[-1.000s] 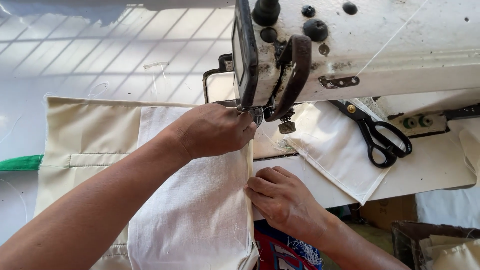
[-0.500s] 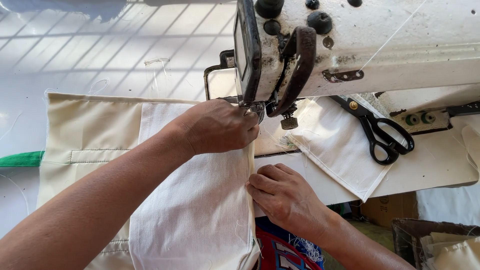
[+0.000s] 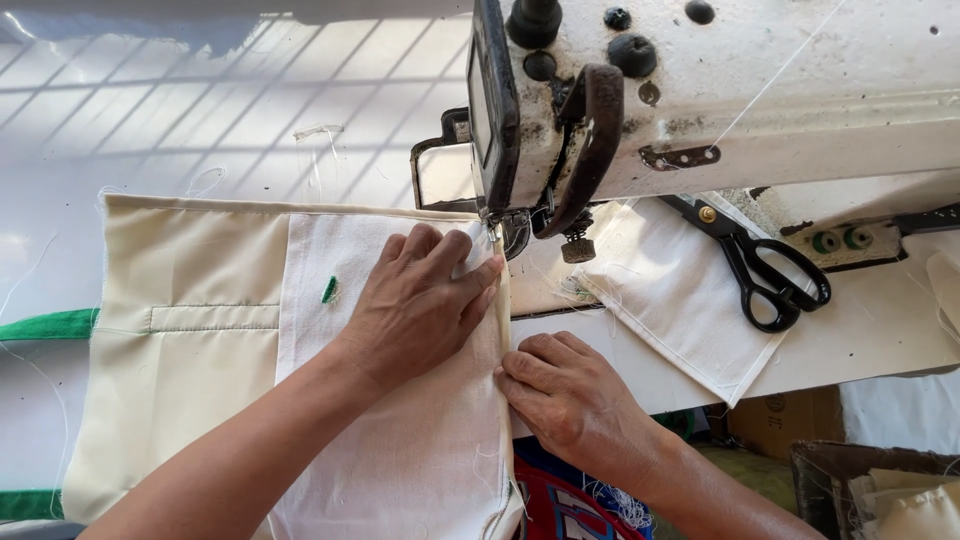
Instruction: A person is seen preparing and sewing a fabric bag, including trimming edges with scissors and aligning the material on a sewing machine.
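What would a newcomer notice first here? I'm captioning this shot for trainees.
Two hands pressing white fabric flat at centre: the left hand by the needle, the right hand pinching the edge nearer the viewer. Above looms the worn white sewing machine, with black scissors lying on the table's right side.

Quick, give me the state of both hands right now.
Left hand: open, flat on the white fabric near the needle.
Right hand: fingers curled, pinching the fabric's edge.
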